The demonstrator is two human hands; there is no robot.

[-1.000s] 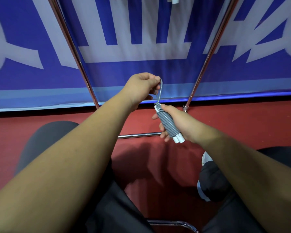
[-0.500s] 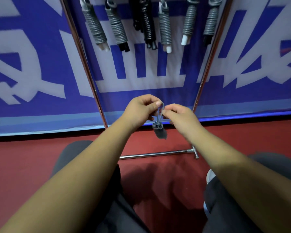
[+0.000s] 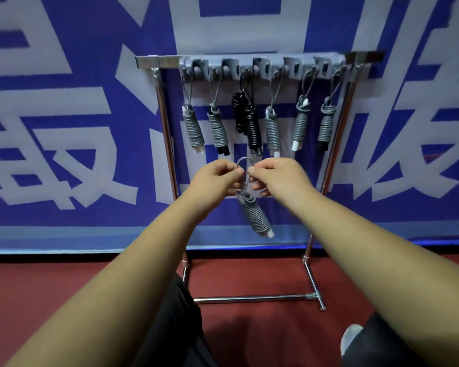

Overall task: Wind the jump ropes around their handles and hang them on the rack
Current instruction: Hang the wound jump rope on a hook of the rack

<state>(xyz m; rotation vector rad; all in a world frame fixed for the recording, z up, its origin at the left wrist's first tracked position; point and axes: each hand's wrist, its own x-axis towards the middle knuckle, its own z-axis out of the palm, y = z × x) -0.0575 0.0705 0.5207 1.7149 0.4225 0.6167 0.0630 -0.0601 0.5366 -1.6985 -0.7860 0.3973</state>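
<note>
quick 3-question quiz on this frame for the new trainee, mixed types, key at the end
1. How many grey bundles hang on the rack?
2. True or false: the held bundle, its loop pinched by the left hand and right hand, already sits on a hook.
3. The black bundle hangs: A) between grey ones, B) at the left end, C) at the right end.
Key: 1) five; 2) false; 3) A
</note>
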